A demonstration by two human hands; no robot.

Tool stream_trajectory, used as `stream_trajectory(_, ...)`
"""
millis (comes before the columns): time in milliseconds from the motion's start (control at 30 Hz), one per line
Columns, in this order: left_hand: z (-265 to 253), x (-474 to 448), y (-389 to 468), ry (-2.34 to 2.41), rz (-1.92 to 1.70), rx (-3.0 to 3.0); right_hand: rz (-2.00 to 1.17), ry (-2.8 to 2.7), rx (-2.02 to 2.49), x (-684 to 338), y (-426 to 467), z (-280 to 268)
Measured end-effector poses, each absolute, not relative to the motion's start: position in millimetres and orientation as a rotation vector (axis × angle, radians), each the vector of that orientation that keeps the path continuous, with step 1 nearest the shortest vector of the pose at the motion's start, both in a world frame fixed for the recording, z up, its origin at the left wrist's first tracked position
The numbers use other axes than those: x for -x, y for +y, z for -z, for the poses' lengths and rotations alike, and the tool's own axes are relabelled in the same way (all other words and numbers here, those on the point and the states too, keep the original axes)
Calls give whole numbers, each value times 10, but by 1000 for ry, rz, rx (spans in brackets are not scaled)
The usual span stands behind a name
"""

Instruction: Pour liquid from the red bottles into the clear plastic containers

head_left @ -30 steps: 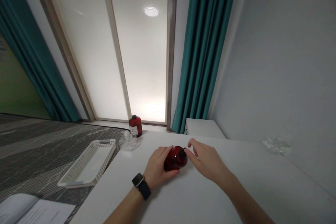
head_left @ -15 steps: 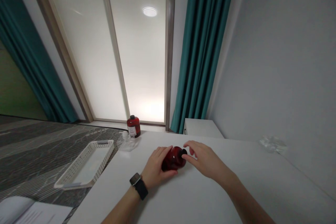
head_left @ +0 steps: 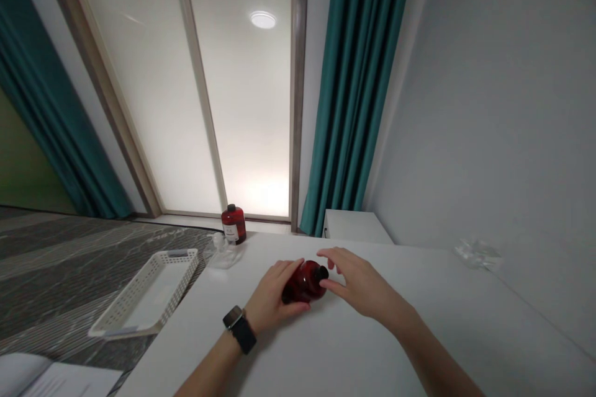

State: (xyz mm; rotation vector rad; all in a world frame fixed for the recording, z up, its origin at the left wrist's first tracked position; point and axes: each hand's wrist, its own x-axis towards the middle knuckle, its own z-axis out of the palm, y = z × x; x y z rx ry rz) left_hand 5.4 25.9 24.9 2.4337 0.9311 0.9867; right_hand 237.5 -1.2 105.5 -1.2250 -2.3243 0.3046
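My left hand (head_left: 275,294), with a dark watch on its wrist, is wrapped round a dark red bottle (head_left: 305,282). The bottle is tilted over above the white table, its black cap (head_left: 321,273) pointing right toward my other hand. Thumb and fingers of my right hand (head_left: 356,279) are spread apart around the cap; the thumb is close to it, and whether it touches I cannot tell. Much of the bottle's body is hidden behind my left hand.
A second red bottle (head_left: 234,225) with a white label stands upright at the table's (head_left: 372,353) far left corner. Beside it lies a clear plastic pump bottle (head_left: 224,254). Left of the table are a white basket (head_left: 125,301) and an open book (head_left: 69,379). Crumpled clear plastic (head_left: 478,253) lies right.
The view has shifted slightly, moving everything a little left in the picture. My right thumb and fingers have eased slightly around the cap; the left hand keeps its hold on the bottle.
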Motion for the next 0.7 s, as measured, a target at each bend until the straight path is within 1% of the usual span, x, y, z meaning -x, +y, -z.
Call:
stream_trajectory(100, -241, -51, 266, 917, -989, -2429, -387, -2403, 1096, -2384, -29, -1081)
stream_trajectory(300, -251, -55, 260, 935, -1005, -2459, -229, -2319, 1337, -2322, -25, -1060)
stream_trajectory(467, -257, -49, 252, 915, -1020, -2424, -432, -2389, 1100, -2358, -50, -1074)
stream_trajectory(633, -258, -52, 250, 908, -1020, -2436, -412, -2319, 1308, -2346, -33, -1045)
stream_trajectory(700, -264, -48, 253, 902, -1011, -2437, -416, -2325, 1290, -2337, -31, -1050)
